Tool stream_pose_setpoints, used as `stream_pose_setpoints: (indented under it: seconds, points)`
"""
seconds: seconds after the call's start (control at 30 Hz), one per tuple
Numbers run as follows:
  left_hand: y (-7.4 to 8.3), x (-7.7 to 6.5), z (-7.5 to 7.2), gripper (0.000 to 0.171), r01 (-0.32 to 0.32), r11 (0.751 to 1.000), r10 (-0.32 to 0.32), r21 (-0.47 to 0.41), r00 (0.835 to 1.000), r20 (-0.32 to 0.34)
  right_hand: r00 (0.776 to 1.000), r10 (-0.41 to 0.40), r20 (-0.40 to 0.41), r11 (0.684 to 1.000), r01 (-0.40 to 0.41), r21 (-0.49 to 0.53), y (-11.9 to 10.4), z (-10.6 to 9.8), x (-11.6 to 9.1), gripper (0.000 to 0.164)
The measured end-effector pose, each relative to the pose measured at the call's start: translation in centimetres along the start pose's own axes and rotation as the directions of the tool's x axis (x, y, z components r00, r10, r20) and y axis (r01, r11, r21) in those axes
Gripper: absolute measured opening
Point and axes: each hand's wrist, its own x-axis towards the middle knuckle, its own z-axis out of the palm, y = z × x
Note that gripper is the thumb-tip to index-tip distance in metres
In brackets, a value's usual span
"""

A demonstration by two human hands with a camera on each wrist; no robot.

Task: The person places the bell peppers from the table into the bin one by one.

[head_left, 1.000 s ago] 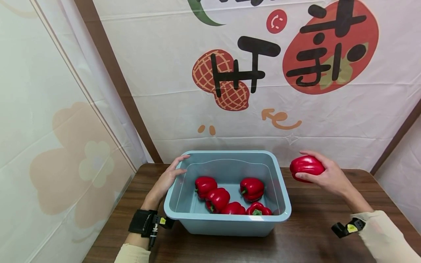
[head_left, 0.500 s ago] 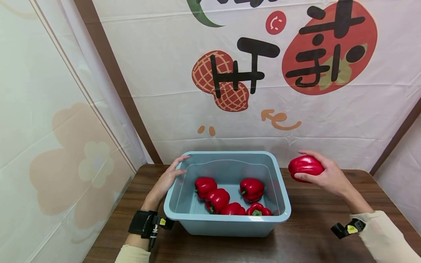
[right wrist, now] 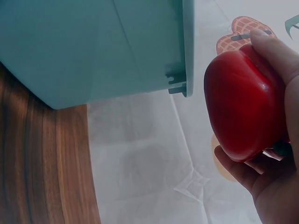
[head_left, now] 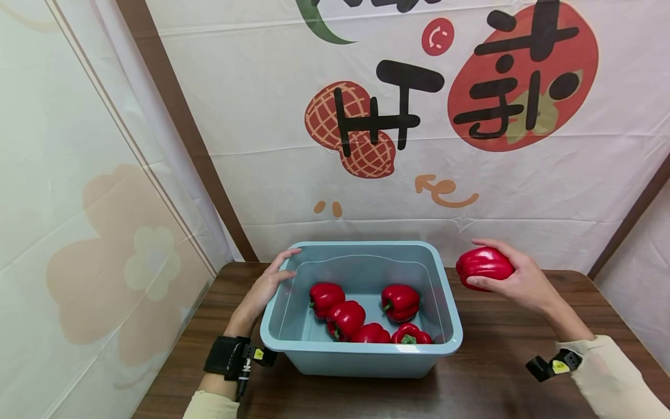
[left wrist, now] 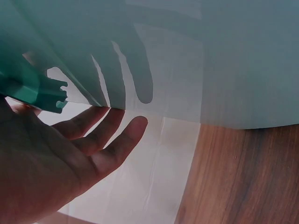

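A red bell pepper [head_left: 483, 265] is held in my right hand [head_left: 523, 284], up in the air to the right of the light blue plastic bin [head_left: 361, 361]. Thumb and fingers wrap the pepper from opposite sides; the right wrist view shows its smooth red side [right wrist: 243, 102]. My left hand [head_left: 266, 288] grips the bin's left rim, thumb and a finger over the edge. Below that rim, the other left-hand fingers [left wrist: 112, 149] lie along the outer wall. Inside the bin are several red bell peppers, among them one at the right [head_left: 401, 304] and one at the left [head_left: 327, 299].
The bin stands on a brown wooden table [head_left: 497, 372]. Close behind the table hangs a white printed cloth [head_left: 262, 145], and a pale cloth [head_left: 120, 291] hangs along the left side. Each wrist wears a black strap with a small camera.
My right hand has drifted slightly left toward the bin with the bell pepper. The left hand stays on the rim, and the peppers in the bin have not moved.
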Motion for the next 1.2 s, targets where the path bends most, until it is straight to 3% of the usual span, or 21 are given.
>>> stream_pose_setpoints:
  seconds: [0.8, 1.2]
  points:
    - [-0.2, 0.1, 0.0, 0.050, -0.008, 1.000, 0.008, -0.015, 1.000, 0.009, 0.997, -0.082, 0.011, 0.997, 0.082, 0.016, -2.7, 0.7, 0.1, 0.079]
    - [0.0, -0.1, 0.0, 0.051, -0.020, 1.000, 0.020, 0.020, 1.000, 0.011, 0.993, -0.119, 0.015, 0.993, 0.118, 0.023, -4.0, 1.3, 0.3, 0.080]
